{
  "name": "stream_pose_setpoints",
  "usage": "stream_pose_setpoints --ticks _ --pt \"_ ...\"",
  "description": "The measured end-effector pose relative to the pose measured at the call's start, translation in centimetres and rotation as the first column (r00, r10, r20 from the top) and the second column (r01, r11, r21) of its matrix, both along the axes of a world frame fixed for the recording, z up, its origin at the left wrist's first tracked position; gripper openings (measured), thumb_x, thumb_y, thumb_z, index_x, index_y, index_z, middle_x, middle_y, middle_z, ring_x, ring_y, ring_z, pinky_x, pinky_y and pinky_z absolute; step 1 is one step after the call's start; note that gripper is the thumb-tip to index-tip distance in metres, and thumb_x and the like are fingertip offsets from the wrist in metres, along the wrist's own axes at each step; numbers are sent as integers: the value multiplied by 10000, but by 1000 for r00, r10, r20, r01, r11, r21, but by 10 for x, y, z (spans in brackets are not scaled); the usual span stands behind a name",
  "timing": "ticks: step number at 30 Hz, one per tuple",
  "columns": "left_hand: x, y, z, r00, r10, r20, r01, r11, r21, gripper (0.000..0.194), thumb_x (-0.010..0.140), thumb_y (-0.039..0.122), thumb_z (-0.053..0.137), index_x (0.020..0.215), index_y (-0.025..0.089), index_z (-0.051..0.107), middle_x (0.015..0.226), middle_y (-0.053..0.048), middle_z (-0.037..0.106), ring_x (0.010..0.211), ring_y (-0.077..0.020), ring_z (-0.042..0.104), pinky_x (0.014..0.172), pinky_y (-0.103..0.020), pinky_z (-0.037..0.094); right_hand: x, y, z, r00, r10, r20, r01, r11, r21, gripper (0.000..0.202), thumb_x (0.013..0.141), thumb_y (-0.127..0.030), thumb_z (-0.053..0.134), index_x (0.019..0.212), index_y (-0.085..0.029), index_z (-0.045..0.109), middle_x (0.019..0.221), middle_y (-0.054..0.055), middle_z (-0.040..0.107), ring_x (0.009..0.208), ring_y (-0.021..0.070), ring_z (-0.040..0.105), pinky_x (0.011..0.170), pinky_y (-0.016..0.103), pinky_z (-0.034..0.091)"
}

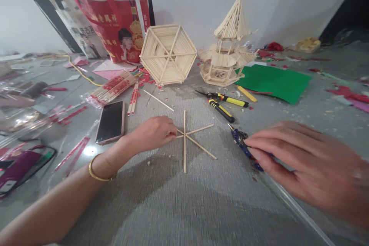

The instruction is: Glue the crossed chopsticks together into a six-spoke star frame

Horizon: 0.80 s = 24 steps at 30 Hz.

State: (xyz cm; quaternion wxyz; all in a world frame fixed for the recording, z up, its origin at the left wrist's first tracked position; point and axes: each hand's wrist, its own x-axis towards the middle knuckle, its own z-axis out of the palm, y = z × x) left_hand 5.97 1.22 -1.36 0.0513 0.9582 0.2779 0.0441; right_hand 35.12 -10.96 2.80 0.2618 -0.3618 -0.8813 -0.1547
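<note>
Several thin wooden sticks (185,153) lie crossed on the grey surface like a star. My left hand (157,132) is at the star's left side, fingers curled and pinched on the sticks near the crossing; the fingers cover the left ends. A gold bangle (93,171) circles that wrist. To the right, a blue hot glue gun (238,138) lies with its metal tip toward the sticks, a clear glue stick (296,203) trailing behind it. My right hand (300,157) is over the glue gun, fingers stretched out, fingertips at its body; whether they touch it is unclear.
Behind stand a hexagonal stick panel (170,55) and a stick pagoda (227,54). Yellow-black pliers (221,103), a yellow-handled tool (246,93), green sheet (276,80), phone (110,122), packaged chopsticks (112,87), a loose stick (159,100) and red bag (115,27) surround the work.
</note>
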Motion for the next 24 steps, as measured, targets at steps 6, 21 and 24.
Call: stream_pose_setpoints --ticks 6,21,24 --pt "2 0 -4 1000 17 -23 -16 999 52 205 886 201 504 778 176 677 750 -26 633 727 -139 597 672 -248 437 -1 -2 1 1000 8 -13 -7 1000 3 112 906 -142 506 928 -175 611 849 59 650 793 199 606 750 368 498" --pt "1 3 -7 1000 25 0 -25 997 72 211 887 200 507 757 175 670 717 -13 630 690 -130 589 629 -241 421 4 0 0 1000 -8 -16 8 1000 -17 121 910 -156 500 918 -192 615 844 51 655 775 195 615 738 363 499" --pt "1 2 -7 1000 22 5 -22 998 65 197 881 192 514 774 177 680 728 -16 637 708 -136 598 643 -245 428 1 0 0 1000 14 -15 -14 1000 15 99 894 -120 524 922 -178 600 847 55 660 782 191 608 735 359 502"
